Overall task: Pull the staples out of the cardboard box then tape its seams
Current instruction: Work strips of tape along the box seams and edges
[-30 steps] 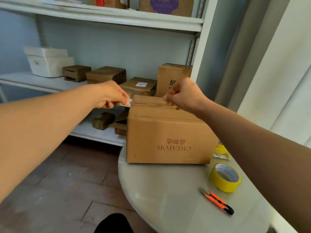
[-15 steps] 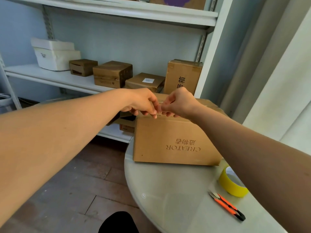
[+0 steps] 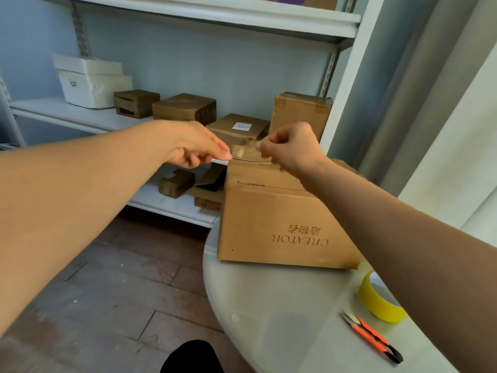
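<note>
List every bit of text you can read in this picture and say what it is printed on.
"CREATOR", upside down, on the near side of the cardboard box on the table.
Chinese characters above that word, also upside down: I cannot read them reliably.
A thin printed line along the box's top flap: too small to read.
White label on a shelf box: blurred.
Mark on the white box: blurred.

A white metal shelf unit (image 3: 80,114) fills the upper left, holding a white foam box (image 3: 91,84) and small brown cardboard cartons (image 3: 185,107). Brown floor tiles (image 3: 121,286) lie lower left.
</note>
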A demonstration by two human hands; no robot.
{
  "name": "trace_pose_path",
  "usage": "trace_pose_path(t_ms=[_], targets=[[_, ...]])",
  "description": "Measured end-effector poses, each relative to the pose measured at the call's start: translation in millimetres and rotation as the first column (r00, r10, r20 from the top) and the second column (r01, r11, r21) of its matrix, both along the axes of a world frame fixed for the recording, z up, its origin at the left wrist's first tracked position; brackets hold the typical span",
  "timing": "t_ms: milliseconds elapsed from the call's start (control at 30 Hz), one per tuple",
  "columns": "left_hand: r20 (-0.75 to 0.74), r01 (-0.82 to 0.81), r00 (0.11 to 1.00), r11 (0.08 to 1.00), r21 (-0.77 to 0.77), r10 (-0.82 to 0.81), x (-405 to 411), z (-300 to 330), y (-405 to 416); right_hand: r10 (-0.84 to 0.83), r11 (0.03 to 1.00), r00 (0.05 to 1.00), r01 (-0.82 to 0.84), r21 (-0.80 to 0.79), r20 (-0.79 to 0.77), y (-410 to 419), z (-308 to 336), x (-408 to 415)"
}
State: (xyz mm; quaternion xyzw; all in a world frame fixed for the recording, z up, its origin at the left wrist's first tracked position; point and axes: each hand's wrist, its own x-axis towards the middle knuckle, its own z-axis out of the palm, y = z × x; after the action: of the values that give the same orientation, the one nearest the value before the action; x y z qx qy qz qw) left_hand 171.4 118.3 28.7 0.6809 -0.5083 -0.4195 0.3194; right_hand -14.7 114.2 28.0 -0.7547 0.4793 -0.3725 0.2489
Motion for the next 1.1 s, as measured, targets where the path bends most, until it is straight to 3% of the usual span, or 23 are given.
trace_pose_path(t_ms=[100,267,533,800,1100], targets=[[-0.092,0.056,0.994,0.998,0.007,-0.055,1,-5,8,-0.042,0.948,0.997,0.019,0.319,0.067,0,-6,1],[-0.061,0.047,0.997,0.998,0.043,-0.045,1,-13,5,-0.152,0.852,0.983,0.077,0.519,0.103,-3,-16,8],[0.054,0.012,0.998,1.000,-0.019,-0.011,-5,-26,-7,-0.165,0.799,0.980,0.069,0.597,0.108,-12,-23,13],[-0.027,-0.020,0.999,0.991,0.135,0.024,-11,-25,-16,-0.194,0.765,0.978,0.105,0.636,0.072,-14,-36,11],[0.080,0.036,0.995,0.980,0.196,-0.052,-16,-26,-16,-0.123,0.756,0.991,0.062,0.651,0.048,-20,-40,4]])
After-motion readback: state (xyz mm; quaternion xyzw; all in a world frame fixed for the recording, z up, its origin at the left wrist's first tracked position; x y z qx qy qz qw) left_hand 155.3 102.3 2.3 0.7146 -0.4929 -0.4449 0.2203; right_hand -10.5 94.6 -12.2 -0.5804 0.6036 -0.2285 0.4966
